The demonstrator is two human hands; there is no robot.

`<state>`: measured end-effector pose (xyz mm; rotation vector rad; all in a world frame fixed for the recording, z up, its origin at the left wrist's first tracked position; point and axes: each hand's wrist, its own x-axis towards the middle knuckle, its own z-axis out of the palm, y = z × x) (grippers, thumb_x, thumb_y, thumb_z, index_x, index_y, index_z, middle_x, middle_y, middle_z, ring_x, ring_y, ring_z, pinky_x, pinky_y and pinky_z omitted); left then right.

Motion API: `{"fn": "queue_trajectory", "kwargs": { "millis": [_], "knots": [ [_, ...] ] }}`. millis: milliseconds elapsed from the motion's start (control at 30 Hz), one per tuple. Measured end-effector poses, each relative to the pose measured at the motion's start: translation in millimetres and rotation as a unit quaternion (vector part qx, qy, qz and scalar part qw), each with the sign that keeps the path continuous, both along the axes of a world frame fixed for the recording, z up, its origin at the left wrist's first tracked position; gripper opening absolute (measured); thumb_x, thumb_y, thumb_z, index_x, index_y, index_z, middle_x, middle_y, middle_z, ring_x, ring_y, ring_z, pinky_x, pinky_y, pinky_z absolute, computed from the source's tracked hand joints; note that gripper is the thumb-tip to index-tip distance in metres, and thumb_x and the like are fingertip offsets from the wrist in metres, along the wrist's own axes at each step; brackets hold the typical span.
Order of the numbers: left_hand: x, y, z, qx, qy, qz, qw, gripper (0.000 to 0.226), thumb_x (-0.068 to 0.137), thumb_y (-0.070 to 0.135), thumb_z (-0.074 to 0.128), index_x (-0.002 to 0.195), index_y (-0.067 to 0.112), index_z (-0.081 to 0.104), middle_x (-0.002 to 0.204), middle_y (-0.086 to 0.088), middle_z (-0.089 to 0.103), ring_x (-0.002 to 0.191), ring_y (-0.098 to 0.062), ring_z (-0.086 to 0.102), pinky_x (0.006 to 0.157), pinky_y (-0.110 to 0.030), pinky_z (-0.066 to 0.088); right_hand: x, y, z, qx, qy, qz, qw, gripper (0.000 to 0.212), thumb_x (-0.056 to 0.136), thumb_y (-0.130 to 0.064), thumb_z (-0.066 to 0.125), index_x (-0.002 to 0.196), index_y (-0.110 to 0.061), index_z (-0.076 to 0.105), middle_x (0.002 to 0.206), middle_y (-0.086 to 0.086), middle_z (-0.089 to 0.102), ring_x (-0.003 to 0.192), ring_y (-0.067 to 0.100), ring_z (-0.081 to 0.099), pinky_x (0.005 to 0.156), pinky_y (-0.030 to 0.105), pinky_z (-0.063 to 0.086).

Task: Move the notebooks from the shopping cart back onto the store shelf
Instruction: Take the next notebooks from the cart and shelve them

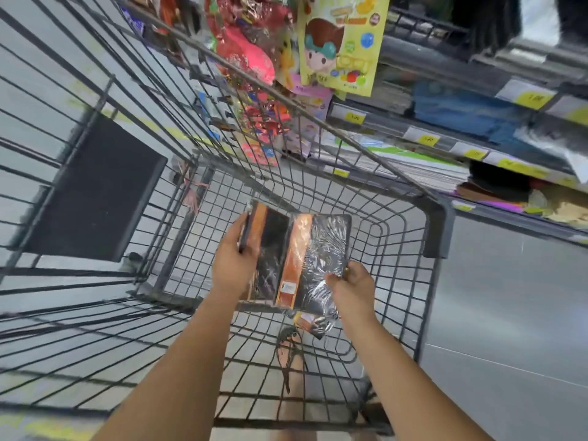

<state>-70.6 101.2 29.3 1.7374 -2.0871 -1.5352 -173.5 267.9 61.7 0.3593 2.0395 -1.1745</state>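
Item: notebooks in clear shrink-wrap, black covers with an orange spine band, held inside the basket of the wire shopping cart. Left hand: closed around the left-hand notebook, thumb over its outer edge, fingers hidden beneath it; this copy stands tilted on its side rather than flat. Right hand: pinched on the near right corner of the right-hand notebook, thumb on top of the wrap, which crumples under the grip. The two copies sit edge to edge between the hands, orange band of the right one against the black of the left. A third wrapped notebook shows partly below the right wrist; whether it rests on the cart floor or hangs from the same grip cannot be told. Long axis of both held copies: running away from the person, slightly leaning right at the far end. Destination: store shelf, up and to the right of the right hand, beyond the cart's right rim, with stacked paper goods and yellow price labels. Judgement: the right hand is the nearer to the shelf and would likely lead, lifting clear of the rim before travelling right. Hanging toy packs lie far forward of both hands.
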Motion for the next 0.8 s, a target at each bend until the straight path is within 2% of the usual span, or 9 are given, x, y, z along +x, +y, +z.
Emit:
{"fn": "queue_trajectory", "kwargs": {
  "millis": [100, 200, 267, 333, 400, 500, 567, 700, 800],
  "knots": [
    [6.8, -1.8, 35.4, 0.004, 0.023, 0.065, 0.998, 0.064, 0.095, 0.000, 0.046, 0.148, 0.035, 0.036, 0.121, 0.005, 0.058, 0.090, -0.016, 0.060, 0.079, -0.031, 0.049, -1.4, 3.9, 31.1, -0.022, 0.009, 0.046, 0.999, 0.032, 0.087, -0.001, 0.064, 0.115, -0.013, 0.055, 0.092, -0.003, 0.069, 0.071, 0.008, 0.063, 0.059, 0.022, 0.048],
    [15.3, 3.8, 69.9, 0.019, 0.066, 0.109, 0.992, 0.062, 0.098, 0.000, 0.044, 0.142, 0.043, 0.038, 0.104, 0.004, 0.062, 0.079, -0.001, 0.061, 0.068, -0.011, 0.048, -8.0, 6.9, 65.4, -0.064, 0.021, 0.066, 0.996, 0.037, 0.089, -0.004, 0.065, 0.119, -0.022, 0.053, 0.104, -0.005, 0.067, 0.075, 0.000, 0.061, 0.062, 0.018, 0.048],
    [21.7, 11.2, 92.3, 0.027, 0.099, 0.130, 0.986, 0.058, 0.098, 0.004, 0.049, 0.139, 0.046, 0.042, 0.102, -0.003, 0.065, 0.081, -0.003, 0.064, 0.069, -0.015, 0.049, -15.2, 14.6, 88.5, -0.091, 0.033, 0.070, 0.993, 0.040, 0.087, -0.008, 0.068, 0.124, -0.018, 0.053, 0.112, -0.005, 0.068, 0.081, 0.001, 0.065, 0.067, 0.023, 0.054],
    [24.8, 20.6, 115.3, 0.029, 0.129, 0.149, 0.980, 0.051, 0.097, 0.012, 0.055, 0.132, 0.049, 0.048, 0.110, -0.009, 0.067, 0.095, -0.019, 0.064, 0.083, -0.033, 0.053, -24.5, 26.0, 112.7, -0.119, 0.045, 0.061, 0.990, 0.038, 0.086, -0.011, 0.070, 0.119, -0.022, 0.054, 0.103, -0.013, 0.068, 0.079, -0.005, 0.064, 0.071, 0.023, 0.054],
    [24.3, 32.1, 139.2, 0.033, 0.143, 0.153, 0.977, 0.043, 0.096, 0.022, 0.059, 0.120, 0.056, 0.051, 0.113, -0.011, 0.066, 0.101, -0.023, 0.063, 0.092, -0.046, 0.052, -37.7, 43.7, 132.8, -0.142, 0.056, 0.034, 0.988, 0.039, 0.084, -0.011, 0.072, 0.116, -0.026, 0.055, 0.094, -0.019, 0.066, 0.073, -0.009, 0.065, 0.076, 0.023, 0.055],
    [13.6, 50.5, 167.3, 0.030, 0.181, 0.130, 0.974, 0.044, 0.097, 0.019, 0.058, 0.120, 0.055, 0.051, 0.107, -0.007, 0.065, 0.098, -0.022, 0.062, 0.095, -0.045, 0.050, -63.0, 80.5, 158.3, -0.173, 0.089, -0.014, 0.981, 0.031, 0.083, -0.002, 0.071, 0.107, -0.016, 0.058, 0.088, -0.007, 0.073, 0.069, -0.003, 0.068, 0.069, 0.017, 0.055],
    [-0.3, 62.7, 183.2, 0.019, 0.188, 0.101, 0.977, 0.046, 0.098, 0.016, 0.055, 0.126, 0.051, 0.051, 0.101, -0.007, 0.060, 0.094, -0.026, 0.056, 0.088, -0.037, 0.049, -83.5, 110.0, 170.5, -0.186, 0.107, -0.047, 0.976, 0.026, 0.082, 0.004, 0.069, 0.100, -0.011, 0.059, 0.075, -0.008, 0.074, 0.066, 0.000, 0.067, 0.064, 0.014, 0.053],
    [-43.5, 97.1, 214.1, -0.005, 0.205, 0.078, 0.976, 0.046, 0.098, 0.019, 0.055, 0.125, 0.055, 0.051, 0.102, -0.005, 0.067, 0.091, -0.028, 0.062, 0.085, -0.045, 0.051, -128.7, 168.8, 186.4, -0.194, 0.133, -0.089, 0.968, 0.019, 0.084, 0.000, 0.068, 0.090, -0.016, 0.059, 0.062, -0.012, 0.070, 0.057, 0.001, 0.063, 0.056, 0.017, 0.050],
    [-89.1, 132.5, 232.0, -0.008, 0.234, 0.062, 0.970, 0.045, 0.098, 0.015, 0.055, 0.128, 0.049, 0.051, 0.090, -0.010, 0.070, 0.078, -0.023, 0.065, 0.078, -0.034, 0.053, -166.8, 209.7, 191.7, -0.201, 0.129, -0.122, 0.963, 0.023, 0.084, -0.006, 0.070, 0.105, -0.009, 0.061, 0.072, -0.006, 0.073, 0.059, 0.008, 0.064, 0.052, 0.024, 0.051]
  ]
}}
